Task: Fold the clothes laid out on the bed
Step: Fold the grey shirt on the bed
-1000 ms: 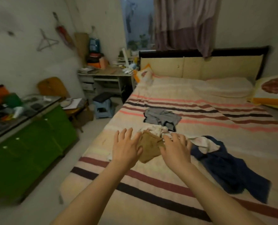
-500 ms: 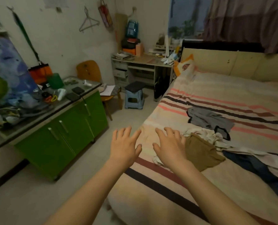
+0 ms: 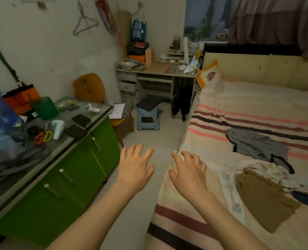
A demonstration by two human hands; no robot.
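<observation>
Head view: left hand (image 3: 133, 170) and right hand (image 3: 189, 173) both spread, fingers relaxed, holding nothing; left over the floor, right at the left edge of the striped bed (image 3: 254, 109). Tan-brown soft cloth shorts (image 3: 263, 201) lying flat near the bed's front left corner, atop a pale printed thin garment (image 3: 230, 193), long axis running from the bed's middle toward the front edge. Crumpled grey fabric garment (image 3: 257, 145) farther up. Probably light, limp, easily bunched; best pinched at two adjoining corners or the waistband.
</observation>
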